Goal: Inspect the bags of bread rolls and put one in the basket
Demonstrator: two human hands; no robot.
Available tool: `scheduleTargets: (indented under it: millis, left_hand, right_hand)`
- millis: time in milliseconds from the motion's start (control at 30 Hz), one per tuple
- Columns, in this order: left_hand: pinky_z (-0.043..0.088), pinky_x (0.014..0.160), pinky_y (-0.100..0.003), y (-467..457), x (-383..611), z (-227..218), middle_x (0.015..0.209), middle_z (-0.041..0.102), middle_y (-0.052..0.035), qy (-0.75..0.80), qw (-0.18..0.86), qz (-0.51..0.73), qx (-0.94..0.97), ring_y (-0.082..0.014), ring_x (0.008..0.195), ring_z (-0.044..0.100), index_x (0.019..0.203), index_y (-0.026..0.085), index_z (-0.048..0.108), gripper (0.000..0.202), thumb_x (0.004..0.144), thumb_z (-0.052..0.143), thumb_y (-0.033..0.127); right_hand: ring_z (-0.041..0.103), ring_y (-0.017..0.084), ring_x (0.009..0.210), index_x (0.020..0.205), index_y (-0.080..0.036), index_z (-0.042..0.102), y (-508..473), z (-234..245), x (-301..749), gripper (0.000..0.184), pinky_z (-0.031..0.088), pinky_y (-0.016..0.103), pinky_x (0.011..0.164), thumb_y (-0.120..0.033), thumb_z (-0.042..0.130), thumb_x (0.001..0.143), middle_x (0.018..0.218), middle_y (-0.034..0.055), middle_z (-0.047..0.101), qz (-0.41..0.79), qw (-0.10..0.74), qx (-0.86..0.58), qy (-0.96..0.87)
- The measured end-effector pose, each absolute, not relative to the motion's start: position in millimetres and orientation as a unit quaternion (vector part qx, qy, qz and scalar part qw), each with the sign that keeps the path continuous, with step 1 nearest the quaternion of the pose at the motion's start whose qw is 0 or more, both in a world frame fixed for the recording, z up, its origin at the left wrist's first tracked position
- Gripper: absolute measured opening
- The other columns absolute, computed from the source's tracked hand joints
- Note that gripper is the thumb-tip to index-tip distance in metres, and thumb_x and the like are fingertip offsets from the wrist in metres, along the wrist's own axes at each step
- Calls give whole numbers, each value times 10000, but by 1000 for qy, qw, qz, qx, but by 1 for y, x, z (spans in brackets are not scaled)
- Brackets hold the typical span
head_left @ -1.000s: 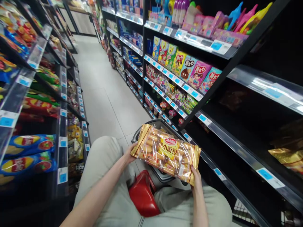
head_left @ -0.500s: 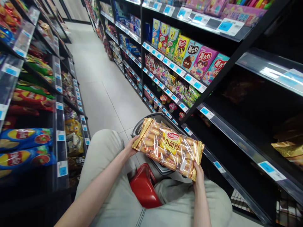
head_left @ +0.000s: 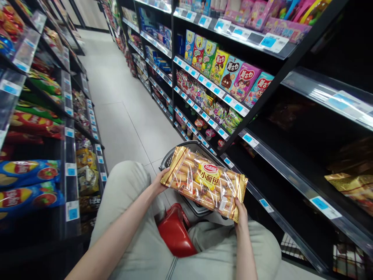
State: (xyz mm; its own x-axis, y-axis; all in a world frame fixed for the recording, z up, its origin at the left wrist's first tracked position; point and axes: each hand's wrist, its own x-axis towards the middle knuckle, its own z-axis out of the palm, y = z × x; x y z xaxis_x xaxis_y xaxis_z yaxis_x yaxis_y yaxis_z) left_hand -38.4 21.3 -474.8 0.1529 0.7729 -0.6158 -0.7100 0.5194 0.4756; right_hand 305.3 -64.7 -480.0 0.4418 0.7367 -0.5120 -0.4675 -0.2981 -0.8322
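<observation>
A clear and gold bag of small bread rolls [head_left: 204, 182] is stretched between my two hands, its yellow label facing up and its right end tilted lower. My left hand [head_left: 161, 182] grips the gold left end, fingers mostly hidden beneath. The gold right end is pinched in my right hand [head_left: 240, 213], with the thumb on top. Beneath the bag stands a dark grey shopping basket [head_left: 171, 158]; the bag covers most of its opening, so its contents are hidden. Between my knees is a red, glossy seat-like object [head_left: 176, 233].
Shelves on the right carry boxed snacks [head_left: 231, 74], small packets and a gold bag [head_left: 349, 186] on a lower board. Blue chip bags [head_left: 29, 173] lie on the left shelves. Between them the tiled aisle floor [head_left: 116, 116] runs away from me. Price-tagged shelf edges stick out on both sides.
The view has shifted slightly, so the shelves sit a little more to the left. Both hands keep their hold on the bag, which stays over the basket.
</observation>
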Motion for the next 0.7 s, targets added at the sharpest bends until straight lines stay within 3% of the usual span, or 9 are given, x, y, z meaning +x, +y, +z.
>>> scheduleTargets:
  millis: [267,433,700]
  left_hand:
    - [573,664,-316,21,-38,-477,699,724,-104,429,763,483,40,-207,628,694,1093,32,595,331,895,421,231]
    - [567,634,-301,22,-39,-481,705,724,-105,428,768,475,41,-203,621,692,1083,38,599,321,895,428,236]
    - [562,653,-292,20,-39,-479,679,717,-101,423,766,482,41,-197,629,690,1089,25,599,334,904,403,221]
  right_hand:
    - [679,266,797,1072,-107,605,-63,-491,312,711,554,330,653,-435,831,483,855,65,719,522,581,-615,-110]
    - [675,230,730,1025,-115,621,-63,-498,315,644,540,300,628,-416,835,497,841,54,718,520,588,-610,-110]
    - [672,224,801,1184,-124,580,-63,-499,318,782,547,304,692,-421,832,506,947,56,715,507,606,-601,-123]
